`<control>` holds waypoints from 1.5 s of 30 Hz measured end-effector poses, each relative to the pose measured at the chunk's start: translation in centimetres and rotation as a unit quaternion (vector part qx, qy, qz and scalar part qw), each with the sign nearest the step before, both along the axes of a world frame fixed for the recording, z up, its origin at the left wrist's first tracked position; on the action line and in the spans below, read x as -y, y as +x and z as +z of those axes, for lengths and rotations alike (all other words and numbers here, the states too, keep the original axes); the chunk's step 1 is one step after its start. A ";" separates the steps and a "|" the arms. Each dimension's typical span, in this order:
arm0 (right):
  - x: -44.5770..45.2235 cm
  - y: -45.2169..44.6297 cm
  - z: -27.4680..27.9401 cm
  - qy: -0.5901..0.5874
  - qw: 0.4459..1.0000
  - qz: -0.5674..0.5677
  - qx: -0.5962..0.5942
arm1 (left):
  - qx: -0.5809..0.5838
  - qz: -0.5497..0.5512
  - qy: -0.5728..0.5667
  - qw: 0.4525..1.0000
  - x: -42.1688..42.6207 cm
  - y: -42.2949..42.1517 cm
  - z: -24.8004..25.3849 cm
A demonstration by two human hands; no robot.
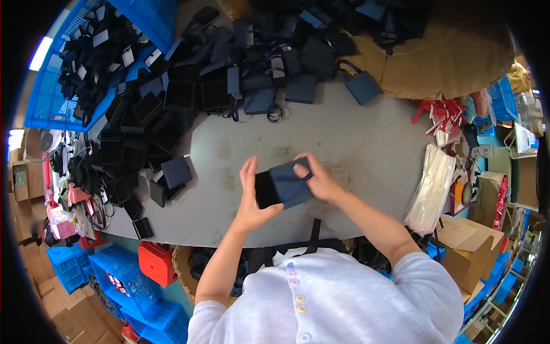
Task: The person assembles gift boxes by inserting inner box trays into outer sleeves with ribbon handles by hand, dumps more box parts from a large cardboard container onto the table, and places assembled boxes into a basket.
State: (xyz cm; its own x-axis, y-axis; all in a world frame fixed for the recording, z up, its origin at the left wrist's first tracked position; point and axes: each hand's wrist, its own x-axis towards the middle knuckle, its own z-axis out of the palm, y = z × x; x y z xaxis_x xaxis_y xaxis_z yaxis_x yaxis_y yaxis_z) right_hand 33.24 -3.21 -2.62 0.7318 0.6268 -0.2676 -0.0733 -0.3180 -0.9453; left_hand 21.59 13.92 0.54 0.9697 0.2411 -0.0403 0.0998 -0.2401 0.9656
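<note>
Over the middle of the table, both hands hold a small navy gift box [291, 184]. Its left part looks black and its right part navy; whether these are tray and lid or one piece, I cannot tell. My left hand [250, 199] clasps the black end, thumb along the near edge and fingers on the far side. My right hand [322, 181] grips the navy end, fingers and thumb at its upper right corner, where a dark ribbon seems to lie. Left of the hands, a closed navy box [176, 172] rests at the edge of a pile of open black box parts [146, 109].
Navy boxes with ribbon loops [259, 102] line the table's far side beside brown cardboard [424, 63]. A blue crate [43, 109] of small dark pieces stands far left. Clear plastic sleeves [429, 189] and red ribbons [444, 114] lie right. A red stool [156, 264] stands below the table edge.
</note>
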 end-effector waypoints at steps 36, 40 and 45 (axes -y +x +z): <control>-6.4 1.8 7.5 0.102 0.877 0.051 0.466 | 0.026 0.108 0.040 0.993 3.9 0.7 -2.2; -8.0 2.9 3.9 0.140 0.966 -0.080 0.201 | 0.122 0.167 -0.103 0.973 3.1 -0.5 -1.7; -8.1 2.0 -0.4 0.040 0.947 0.055 -0.315 | 0.119 0.077 0.093 0.985 -1.6 -0.8 -2.0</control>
